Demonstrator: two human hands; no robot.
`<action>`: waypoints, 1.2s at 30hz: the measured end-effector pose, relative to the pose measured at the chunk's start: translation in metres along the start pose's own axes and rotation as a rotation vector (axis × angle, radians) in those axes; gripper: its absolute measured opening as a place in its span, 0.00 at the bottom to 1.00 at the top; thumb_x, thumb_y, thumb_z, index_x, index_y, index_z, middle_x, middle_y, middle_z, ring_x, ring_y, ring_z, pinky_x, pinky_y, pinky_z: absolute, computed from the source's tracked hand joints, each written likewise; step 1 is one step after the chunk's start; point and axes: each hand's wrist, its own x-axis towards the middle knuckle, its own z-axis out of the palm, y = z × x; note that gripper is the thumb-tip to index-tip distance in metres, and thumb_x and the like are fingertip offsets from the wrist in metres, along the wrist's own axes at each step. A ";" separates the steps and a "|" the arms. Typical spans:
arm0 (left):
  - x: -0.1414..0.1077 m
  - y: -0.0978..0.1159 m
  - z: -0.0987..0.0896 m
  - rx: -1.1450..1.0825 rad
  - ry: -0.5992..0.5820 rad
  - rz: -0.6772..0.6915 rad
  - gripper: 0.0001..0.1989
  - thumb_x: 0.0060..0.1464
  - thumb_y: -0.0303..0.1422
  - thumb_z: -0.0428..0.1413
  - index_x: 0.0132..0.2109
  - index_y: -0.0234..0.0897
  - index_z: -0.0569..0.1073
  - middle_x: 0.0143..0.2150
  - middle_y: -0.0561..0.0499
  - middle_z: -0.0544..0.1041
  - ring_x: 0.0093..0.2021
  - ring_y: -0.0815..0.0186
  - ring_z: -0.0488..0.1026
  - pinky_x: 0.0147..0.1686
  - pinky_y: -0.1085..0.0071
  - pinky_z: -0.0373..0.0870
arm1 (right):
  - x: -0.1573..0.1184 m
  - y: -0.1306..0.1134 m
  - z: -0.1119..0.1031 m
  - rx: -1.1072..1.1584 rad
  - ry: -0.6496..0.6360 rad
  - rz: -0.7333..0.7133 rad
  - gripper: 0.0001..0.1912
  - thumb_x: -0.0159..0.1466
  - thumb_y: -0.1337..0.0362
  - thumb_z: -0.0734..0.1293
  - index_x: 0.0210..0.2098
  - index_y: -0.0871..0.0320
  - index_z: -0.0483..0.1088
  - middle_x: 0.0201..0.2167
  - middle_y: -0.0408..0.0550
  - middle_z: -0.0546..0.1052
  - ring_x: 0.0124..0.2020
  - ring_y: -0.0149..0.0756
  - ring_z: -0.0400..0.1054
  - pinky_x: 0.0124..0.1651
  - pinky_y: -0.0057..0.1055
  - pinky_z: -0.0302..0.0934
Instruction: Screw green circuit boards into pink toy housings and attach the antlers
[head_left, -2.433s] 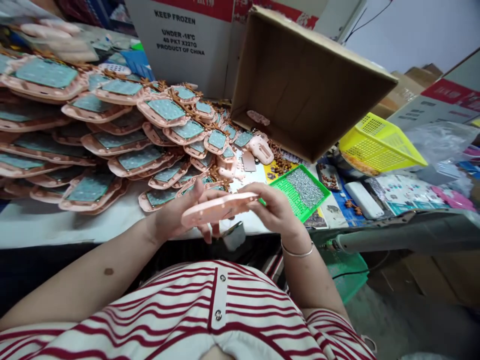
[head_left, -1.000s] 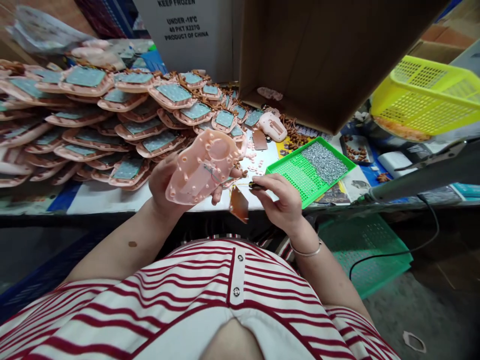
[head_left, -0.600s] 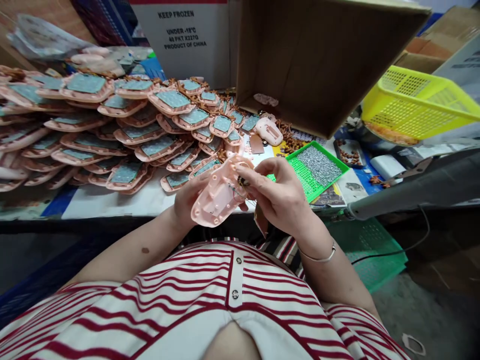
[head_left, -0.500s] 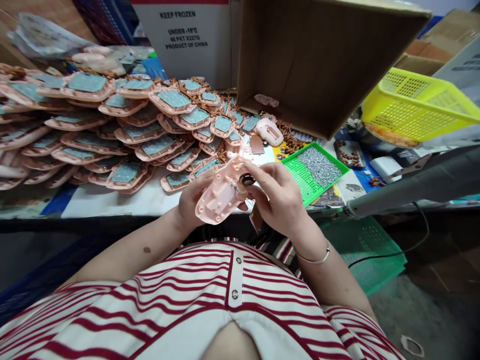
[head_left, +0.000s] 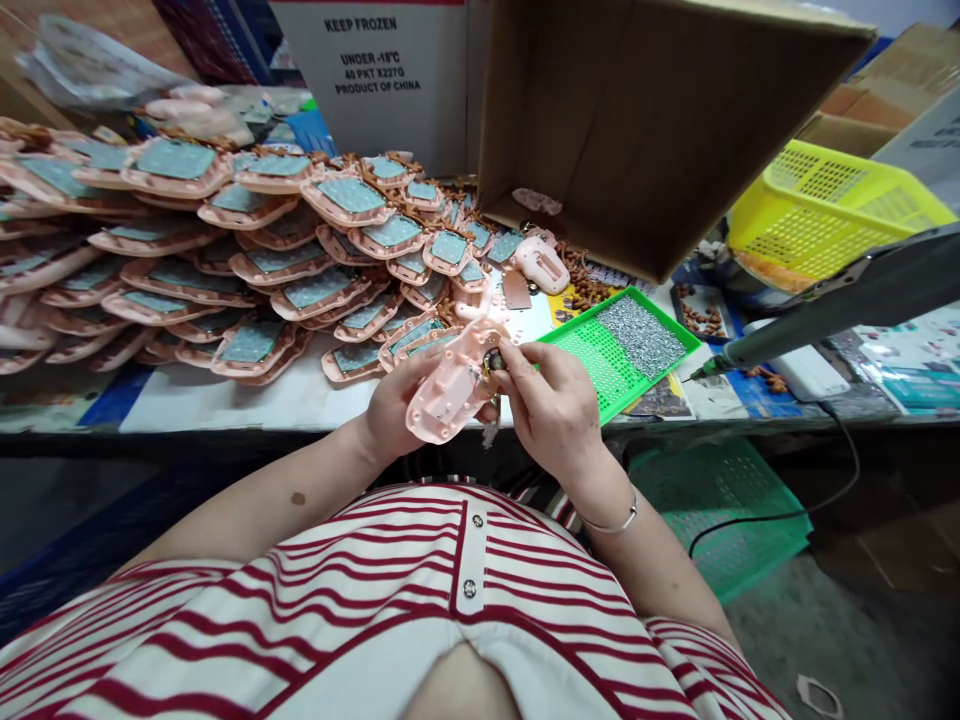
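My left hand (head_left: 391,405) is wrapped around a pale pink plastic shell (head_left: 442,400), its hollow inside with pegs facing up. Between the thumb and fingers of my right hand (head_left: 556,408) is a small round speaker (head_left: 493,360), dark with a metallic rim, at the shell's right side near its upper end. Thin wires show beside it, and a small part dangles below the shell, too blurred to name. My right fingertips partly cover the speaker.
Many pink shells with blue-green panels (head_left: 247,340) are piled at left. A green tray (head_left: 574,345) holds small metal screws. Behind stand an open cardboard box (head_left: 585,120) and a yellow basket (head_left: 840,200). A grey electric screwdriver (head_left: 795,320) juts in from the right.
My hands and the shell have shifted slightly; the right fingers have closed in around the speaker. The dangling part has turned. At right, the screwdriver has swung upward and away.
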 end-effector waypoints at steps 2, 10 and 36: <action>0.000 -0.001 -0.002 -0.105 0.018 -0.056 0.20 0.55 0.45 0.54 0.47 0.34 0.76 0.38 0.44 0.81 0.43 0.50 0.80 0.43 0.54 0.78 | -0.001 -0.002 -0.001 -0.023 0.022 -0.005 0.17 0.70 0.65 0.63 0.56 0.62 0.69 0.42 0.56 0.81 0.42 0.40 0.73 0.43 0.36 0.64; -0.001 0.000 -0.005 -0.102 -0.050 -0.150 0.22 0.51 0.49 0.59 0.42 0.33 0.77 0.29 0.45 0.79 0.28 0.55 0.78 0.25 0.63 0.73 | 0.000 -0.004 0.000 0.037 0.020 0.046 0.08 0.69 0.67 0.64 0.47 0.60 0.70 0.44 0.54 0.82 0.45 0.38 0.75 0.46 0.34 0.65; -0.003 0.010 -0.008 -0.041 -0.232 -0.235 0.22 0.50 0.42 0.62 0.49 0.35 0.77 0.37 0.45 0.82 0.36 0.57 0.80 0.36 0.67 0.75 | -0.008 -0.005 0.000 0.268 0.115 0.157 0.13 0.67 0.69 0.65 0.51 0.55 0.71 0.53 0.56 0.75 0.52 0.41 0.72 0.51 0.41 0.69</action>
